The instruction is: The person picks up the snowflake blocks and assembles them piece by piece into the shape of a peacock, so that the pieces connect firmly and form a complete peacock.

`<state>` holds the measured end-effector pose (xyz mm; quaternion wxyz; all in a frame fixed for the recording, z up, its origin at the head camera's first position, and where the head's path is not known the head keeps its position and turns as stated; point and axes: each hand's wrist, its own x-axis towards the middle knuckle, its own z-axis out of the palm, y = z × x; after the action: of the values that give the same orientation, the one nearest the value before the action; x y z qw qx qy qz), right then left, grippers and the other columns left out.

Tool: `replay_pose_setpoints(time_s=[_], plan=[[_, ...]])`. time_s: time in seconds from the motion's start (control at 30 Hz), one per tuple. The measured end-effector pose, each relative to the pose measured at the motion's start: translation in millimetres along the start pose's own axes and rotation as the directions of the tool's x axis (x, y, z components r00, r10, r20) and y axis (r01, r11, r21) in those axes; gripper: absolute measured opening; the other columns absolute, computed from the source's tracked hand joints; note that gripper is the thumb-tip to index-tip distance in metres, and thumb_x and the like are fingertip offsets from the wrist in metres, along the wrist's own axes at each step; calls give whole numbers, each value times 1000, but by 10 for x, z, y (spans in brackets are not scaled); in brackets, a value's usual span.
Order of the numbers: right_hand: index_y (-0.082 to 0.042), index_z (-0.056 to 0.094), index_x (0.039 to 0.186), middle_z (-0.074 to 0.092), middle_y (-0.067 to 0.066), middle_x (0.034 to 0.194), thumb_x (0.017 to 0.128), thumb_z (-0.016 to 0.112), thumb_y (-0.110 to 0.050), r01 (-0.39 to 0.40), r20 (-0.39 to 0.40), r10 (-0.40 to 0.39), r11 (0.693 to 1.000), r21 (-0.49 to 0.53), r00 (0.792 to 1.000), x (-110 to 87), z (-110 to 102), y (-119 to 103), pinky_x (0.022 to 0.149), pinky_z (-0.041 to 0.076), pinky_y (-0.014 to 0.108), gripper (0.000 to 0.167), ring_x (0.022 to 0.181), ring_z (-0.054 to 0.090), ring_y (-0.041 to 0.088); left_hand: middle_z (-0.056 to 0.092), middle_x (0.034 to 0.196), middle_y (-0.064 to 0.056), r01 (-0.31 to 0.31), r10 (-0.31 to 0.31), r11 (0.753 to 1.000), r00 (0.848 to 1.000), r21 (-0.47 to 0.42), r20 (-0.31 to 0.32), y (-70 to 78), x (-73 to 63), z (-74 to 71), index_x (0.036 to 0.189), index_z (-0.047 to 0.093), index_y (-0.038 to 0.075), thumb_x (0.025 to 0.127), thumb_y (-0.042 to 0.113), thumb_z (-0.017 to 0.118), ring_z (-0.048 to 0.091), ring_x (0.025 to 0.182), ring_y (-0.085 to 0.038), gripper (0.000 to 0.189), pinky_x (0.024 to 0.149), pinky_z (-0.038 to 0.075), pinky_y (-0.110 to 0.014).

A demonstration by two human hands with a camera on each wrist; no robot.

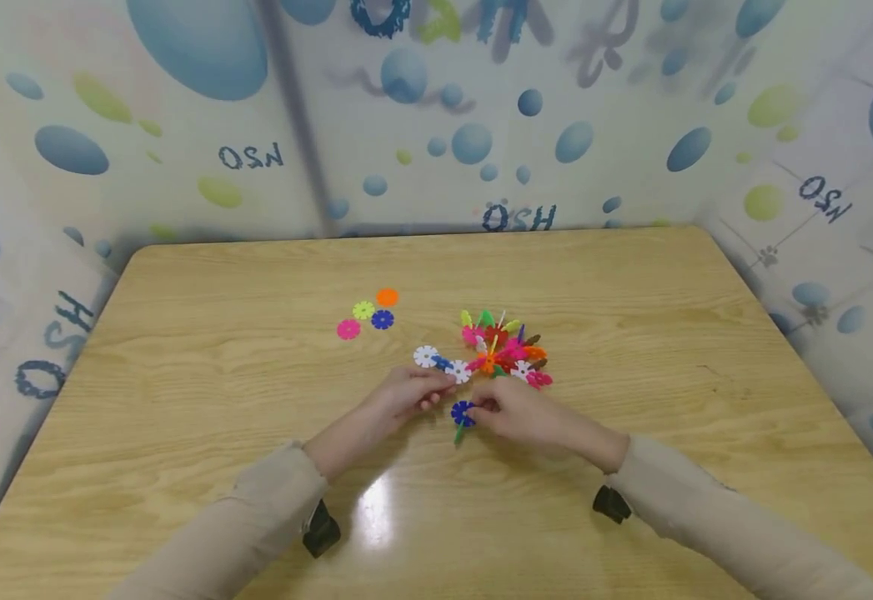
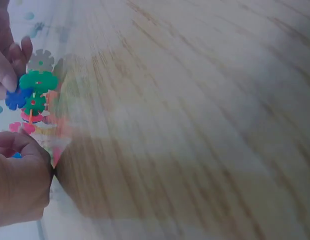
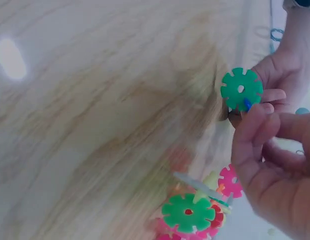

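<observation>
In the head view, my right hand (image 1: 519, 408) pinches a blue notched plastic disc (image 1: 463, 414) by its edge. A green notched disc (image 3: 241, 90) is slotted onto it, seen edge-on from the head and face-on in the right wrist view. My left hand (image 1: 408, 392) holds a white notched disc (image 1: 459, 372) between thumb and forefinger. That disc belongs to a short arm with a blue disc and another white disc (image 1: 426, 357), leading into a many-coloured cluster of interlocked discs (image 1: 498, 346). My right hand's fingers are close in front of the cluster.
Left of the cluster, several loose discs lie flat: orange (image 1: 387, 297), yellow-green (image 1: 363, 310), dark blue (image 1: 382, 320) and pink (image 1: 348, 329). The wooden table (image 1: 218, 350) ends at a patterned cloth backdrop (image 1: 436, 125).
</observation>
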<state>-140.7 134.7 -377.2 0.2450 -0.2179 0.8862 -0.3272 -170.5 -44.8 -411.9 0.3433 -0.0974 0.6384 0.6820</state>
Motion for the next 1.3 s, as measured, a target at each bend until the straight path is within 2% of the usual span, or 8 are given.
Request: replay_pose_setpoints(time_s=[0.23,0.37,0.63,0.87,0.97,1.07,1.17,1.3], plan=[[-4,61,69,45,-4,47,92,54,-15,-150,8,150,989,-22,989,97,-75,9,41,32,16,26,41,42,7,56,66,4,-16,16,1000,1000,7,-4,17,1,37,110,55,-12,88,8,57,40,51,0,29,45,32,-8],[-3,61,64,50,1,46,91,55,-15,-171,-32,171,985,-14,985,135,-95,1,39,33,16,30,38,44,7,53,64,4,-19,19,1000,1000,23,-4,25,9,60,104,57,-11,87,8,57,38,50,-1,26,46,32,-9],[-5,60,67,49,-2,48,88,57,-12,-134,-132,122,988,-82,984,168,-76,-5,44,37,18,22,41,44,6,50,58,5,-36,36,999,999,12,-23,32,15,127,88,58,-5,86,7,58,37,48,-2,13,45,31,-10],[-2,64,74,58,2,61,85,61,-10,-109,-191,80,984,-144,978,168,-67,1,46,39,17,13,48,47,7,49,57,5,-42,41,999,997,-19,-60,10,24,169,84,59,-2,86,8,59,37,48,-2,10,44,31,-11],[-2,63,77,59,2,63,85,61,-9,-119,-204,91,984,-129,975,167,-59,-5,46,39,16,11,50,47,8,50,58,5,-39,36,998,996,-39,-76,-1,30,186,89,61,-4,85,8,60,38,49,-3,12,45,32,-11],[-3,61,77,58,2,63,87,59,-9,-113,-221,76,981,-160,972,154,-46,-11,46,38,16,11,51,46,8,52,60,4,-33,27,998,995,-53,-96,-10,30,202,98,61,-6,85,8,60,39,50,-2,19,46,33,-10],[-3,59,77,55,2,64,87,59,-8,-79,-252,15,965,-249,968,141,-35,-19,49,38,17,12,55,45,9,53,62,4,-21,13,997,995,-76,-104,-22,30,209,102,60,-8,84,6,60,40,50,-2,23,46,33,-10],[-3,59,75,54,4,66,86,60,-7,-46,-283,-53,942,-332,958,137,-36,-34,53,38,20,11,60,44,12,55,63,4,-11,3,994,998,-108,-70,-39,33,199,102,59,-8,85,5,59,40,50,-2,21,45,33,-10]])
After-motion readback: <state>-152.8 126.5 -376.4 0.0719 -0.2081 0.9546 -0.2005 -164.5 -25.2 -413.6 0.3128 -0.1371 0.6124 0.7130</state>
